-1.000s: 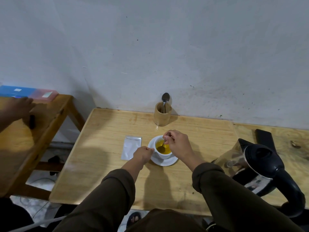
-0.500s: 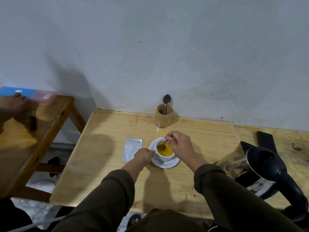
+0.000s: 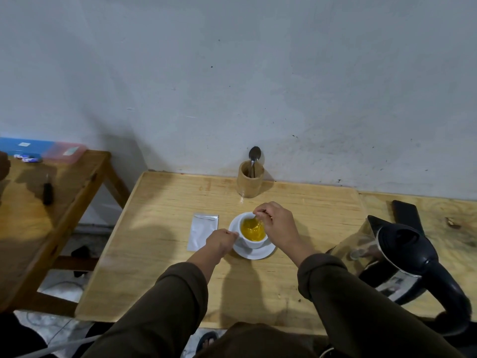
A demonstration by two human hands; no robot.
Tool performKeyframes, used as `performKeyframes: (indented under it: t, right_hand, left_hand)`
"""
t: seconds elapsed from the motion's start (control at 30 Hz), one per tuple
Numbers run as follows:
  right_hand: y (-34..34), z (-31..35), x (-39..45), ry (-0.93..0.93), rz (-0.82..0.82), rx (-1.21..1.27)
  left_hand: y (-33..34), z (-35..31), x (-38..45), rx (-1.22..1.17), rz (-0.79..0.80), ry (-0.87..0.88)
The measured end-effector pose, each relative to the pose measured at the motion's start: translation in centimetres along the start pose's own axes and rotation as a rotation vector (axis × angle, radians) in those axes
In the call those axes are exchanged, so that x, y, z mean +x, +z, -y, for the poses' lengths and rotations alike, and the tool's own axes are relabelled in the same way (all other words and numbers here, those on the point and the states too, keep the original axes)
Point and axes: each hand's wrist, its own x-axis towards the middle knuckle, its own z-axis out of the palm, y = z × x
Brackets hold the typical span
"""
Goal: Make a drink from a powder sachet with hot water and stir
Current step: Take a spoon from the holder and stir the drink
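Near the middle of the wooden worktop [image 3: 154, 254], a white cup [image 3: 254, 241] of yellow drink [image 3: 253, 229] sits on a white saucer [image 3: 254, 253]. The right hand [image 3: 277, 227] hangs over the cup's far rim, its grip pinched on a spoon [image 3: 256, 218] whose lower end dips into the drink; little of the spoon shows. The left hand [image 3: 220, 241] is clenched at the cup's left side, seemingly on the handle, though the handle itself is hidden.

Just left of the saucer a silver sachet [image 3: 202, 231] lies flat, clear of the worktop's left edge. Bare wood runs from the sachet to that edge and along the near edge under the sleeves. At the back, against the wall [image 3: 232, 73], a wooden holder [image 3: 249, 180] stands with a second spoon [image 3: 254, 155] upright in it. To the right, a black kettle [image 3: 402, 251] stands well apart from the cup, with open wood between them. A lower side table [image 3: 38, 223] stands off to the left across a gap.
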Motion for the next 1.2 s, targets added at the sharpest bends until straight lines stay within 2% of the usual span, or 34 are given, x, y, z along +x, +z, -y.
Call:
performKeyframes:
  t: [0.13,0.23,0.37,0.53,0.8,1.0,1.2]
  right_hand:
    - [-0.1,0.4,0.0,0.051,0.046,0.062]
    - [-0.2,0.4,0.2,0.061,0.059,-0.004]
    - [-0.5,-0.2,0.2,0.046,0.024,-0.078]
    - [-0.4,-0.2,-0.2,0.037,-0.005,-0.037]
    - [-0.1,0.7,0.0,0.032,0.08,0.006]
    - [-0.2,0.0,0.2,0.03,0.016,-0.112]
    - [0.1,0.2,-0.3,0.022,0.012,-0.026]
  left_hand:
    - [0.1,0.0,-0.1,0.02,-0.003,0.011]
    - [0.1,0.0,-0.2,0.045,-0.013,0.019]
    - [0.1,-0.1,-0.2,0.048,-0.015,0.022]
    - [0.0,-0.1,-0.3,0.041,-0.015,0.017]
    - [0.1,-0.1,-0.4,0.02,-0.013,0.009]
    - [0.1,0.0,-0.4,0.019,-0.023,0.011]
    - [0.1,0.0,-0.3,0.022,-0.015,0.013]
